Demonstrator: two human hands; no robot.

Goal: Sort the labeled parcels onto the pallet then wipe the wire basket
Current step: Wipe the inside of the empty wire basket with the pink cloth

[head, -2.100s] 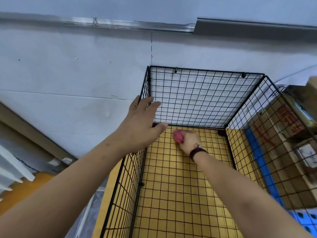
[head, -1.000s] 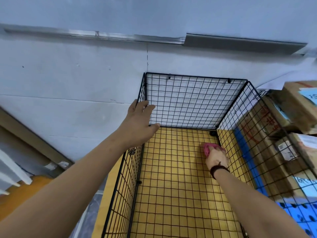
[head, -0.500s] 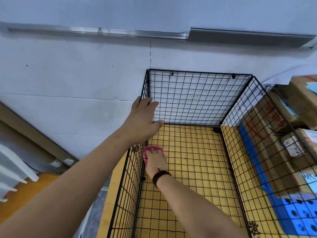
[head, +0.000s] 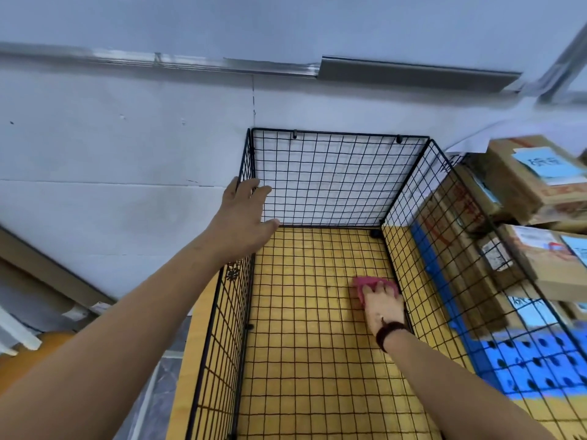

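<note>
Black wire-grid basket, open at the top, seen from above; it stands on a yellow surface with its far panel against a pale grey-white wall. Inside, on the mesh floor near the right-hand panel, lies a small pink cloth. The right hand reaches down into the basket and presses on the cloth, with the fingers laid fairly straight over its near half; they do not visibly close round it. A dark band circles that wrist. The left hand rests on the top rim of the left-hand panel near the far corner. Its fingers are extended over the wire and the thumb is spread inward over the basket, and it grips nothing. Just beside the basket, outside its right-hand panel, brown cardboard parcels bearing pale blue and white labels are stacked on a blue perforated plastic pallet, partly seen through the mesh. A grey metal rail runs horizontally along the wall above the basket.
</note>
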